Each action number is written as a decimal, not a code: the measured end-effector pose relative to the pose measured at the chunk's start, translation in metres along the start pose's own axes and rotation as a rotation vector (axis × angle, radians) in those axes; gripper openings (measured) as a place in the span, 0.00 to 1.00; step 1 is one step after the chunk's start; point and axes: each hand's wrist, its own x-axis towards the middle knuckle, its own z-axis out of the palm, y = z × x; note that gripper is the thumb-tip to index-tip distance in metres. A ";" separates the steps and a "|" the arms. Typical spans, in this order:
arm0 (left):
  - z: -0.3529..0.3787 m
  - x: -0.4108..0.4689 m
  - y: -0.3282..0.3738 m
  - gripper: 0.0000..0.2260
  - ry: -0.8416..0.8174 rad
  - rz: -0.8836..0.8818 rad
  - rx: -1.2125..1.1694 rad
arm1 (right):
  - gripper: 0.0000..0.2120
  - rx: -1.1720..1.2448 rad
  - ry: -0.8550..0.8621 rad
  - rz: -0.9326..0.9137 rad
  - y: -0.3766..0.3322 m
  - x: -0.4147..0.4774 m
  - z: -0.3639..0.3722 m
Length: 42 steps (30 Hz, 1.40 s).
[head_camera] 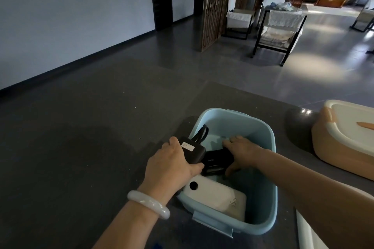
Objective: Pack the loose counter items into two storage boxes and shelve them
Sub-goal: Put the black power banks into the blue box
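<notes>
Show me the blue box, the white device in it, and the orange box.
blue storage box (232,125), head view, inner far wall.
white device (218,198), head view, middle of top face.
orange box (334,147), head view, front side wall.

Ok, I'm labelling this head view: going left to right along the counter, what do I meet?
In order: white bracelet → left hand → black adapter it grips → second black device → right hand → peach lidded box. The blue box spans the middle, so it is left out.
</notes>
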 end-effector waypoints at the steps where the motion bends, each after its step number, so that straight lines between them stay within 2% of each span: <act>1: 0.000 0.000 0.000 0.33 0.000 -0.001 -0.001 | 0.44 -0.005 -0.001 0.015 -0.002 0.000 0.002; 3: 0.000 -0.001 0.001 0.33 0.002 -0.008 -0.008 | 0.44 0.036 -0.026 0.025 -0.004 0.001 0.003; 7: -0.001 -0.001 0.002 0.34 0.005 -0.007 -0.003 | 0.35 0.408 -0.215 0.057 -0.003 0.000 0.001; 10: 0.000 0.000 0.002 0.34 0.014 -0.015 0.005 | 0.27 0.504 -0.304 0.048 -0.011 0.002 0.006; 13: 0.001 0.000 0.002 0.34 0.013 -0.020 0.007 | 0.26 0.584 -0.320 0.069 -0.015 0.005 0.009; 26: 0.000 -0.001 0.002 0.34 0.008 -0.001 0.010 | 0.29 0.639 -0.332 0.084 -0.016 0.000 0.008; 31: -0.002 -0.001 0.000 0.32 -0.011 0.034 -0.007 | 0.26 0.579 -0.281 0.046 -0.017 -0.007 0.000; 34: -0.005 -0.002 -0.001 0.31 -0.010 0.107 0.005 | 0.26 0.494 -0.154 0.039 -0.012 -0.017 -0.018; 37: -0.010 0.002 0.000 0.30 0.024 0.214 0.007 | 0.21 0.498 0.244 0.031 -0.004 -0.033 -0.047; 39: -0.014 0.010 0.003 0.31 0.037 0.280 0.047 | 0.26 0.504 0.500 -0.046 -0.004 -0.048 -0.070; 40: -0.015 0.014 0.006 0.31 0.031 0.306 0.079 | 0.30 0.461 0.549 -0.112 -0.006 -0.054 -0.079; 42: -0.017 0.023 0.014 0.33 -0.003 0.348 0.146 | 0.39 0.329 0.508 -0.248 -0.014 -0.063 -0.092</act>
